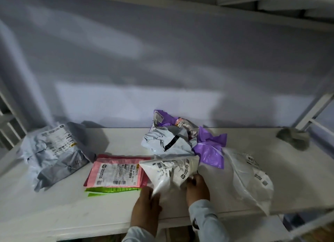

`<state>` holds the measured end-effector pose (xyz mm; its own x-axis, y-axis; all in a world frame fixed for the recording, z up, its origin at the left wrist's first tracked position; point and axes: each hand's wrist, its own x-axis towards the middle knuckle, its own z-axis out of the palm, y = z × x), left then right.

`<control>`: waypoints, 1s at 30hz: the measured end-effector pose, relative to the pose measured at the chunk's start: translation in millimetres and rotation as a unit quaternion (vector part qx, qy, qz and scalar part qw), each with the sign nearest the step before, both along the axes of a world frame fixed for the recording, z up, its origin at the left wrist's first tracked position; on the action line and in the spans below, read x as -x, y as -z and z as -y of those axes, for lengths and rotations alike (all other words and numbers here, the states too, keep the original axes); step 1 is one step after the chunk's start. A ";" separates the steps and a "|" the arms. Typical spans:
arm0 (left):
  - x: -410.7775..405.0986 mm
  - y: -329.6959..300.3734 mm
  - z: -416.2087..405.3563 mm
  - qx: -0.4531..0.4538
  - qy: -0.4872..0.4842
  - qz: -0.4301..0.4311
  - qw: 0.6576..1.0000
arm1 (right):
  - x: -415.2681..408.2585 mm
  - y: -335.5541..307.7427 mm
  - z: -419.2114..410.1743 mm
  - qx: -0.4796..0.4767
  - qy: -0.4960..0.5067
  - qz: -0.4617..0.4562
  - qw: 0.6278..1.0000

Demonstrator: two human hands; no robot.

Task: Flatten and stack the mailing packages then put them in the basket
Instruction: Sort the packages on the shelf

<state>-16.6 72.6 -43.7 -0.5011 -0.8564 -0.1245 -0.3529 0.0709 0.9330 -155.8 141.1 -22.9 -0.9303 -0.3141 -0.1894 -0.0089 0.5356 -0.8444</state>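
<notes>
A crumpled white mailing bag (169, 171) lies near the front of the white table (54, 205). My left hand (146, 203) grips its lower left corner, and my right hand (197, 187) holds its right edge. To its left sits a flat stack: a pink mailer (115, 173) with a label on top and a green mailer (110, 190) underneath. Behind lies a crumpled heap of a grey bag (166, 142) and purple bags (210, 149). No basket is in view.
A large grey mailer (56, 151) lies crumpled at the left. A clear white bag (251, 178) hangs over the table's front right edge. A grey lump (293, 138) sits at the far right by a white frame post. A wall stands behind.
</notes>
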 end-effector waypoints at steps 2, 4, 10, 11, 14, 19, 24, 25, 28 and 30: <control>-7.3 -3.5 12.2 0.023 -0.038 -0.011 0.999 | 6.6 -0.6 -6.1 0.008 0.020 -0.004 1.000; -13.8 -0.8 23.1 0.031 -0.046 -0.016 0.998 | 12.2 4.5 -13.0 0.014 0.048 0.007 0.999; -17.7 -27.5 10.5 -0.165 -0.009 -0.117 0.979 | 4.4 -1.3 -36.6 0.147 0.092 0.071 0.982; -16.3 -32.4 10.0 -0.247 -0.008 -0.160 0.956 | 2.7 -3.4 -42.1 0.167 0.085 0.077 0.979; -12.7 -42.3 19.1 -0.290 0.014 -0.171 0.942 | -4.2 -5.2 -59.3 0.156 0.042 0.018 0.987; -13.0 -46.8 28.4 -0.246 0.009 -0.200 0.948 | -4.5 -10.4 -80.3 0.071 -0.056 -0.098 0.991; -7.7 -36.3 27.2 -0.246 -0.001 -0.186 0.951 | 1.1 -10.8 -81.8 0.016 -0.047 -0.182 0.982; -5.8 -30.8 27.1 -0.184 -0.013 -0.151 0.971 | 0.6 -10.5 -80.1 0.018 -0.036 -0.184 0.982; -5.5 -25.6 24.9 0.023 -0.049 -0.029 0.998 | 0.2 -4.7 -74.0 0.081 0.028 -0.149 0.985; -7.5 -25.8 27.3 0.055 -0.088 -0.018 0.994 | 0.6 -0.9 -69.3 0.139 0.116 -0.120 0.976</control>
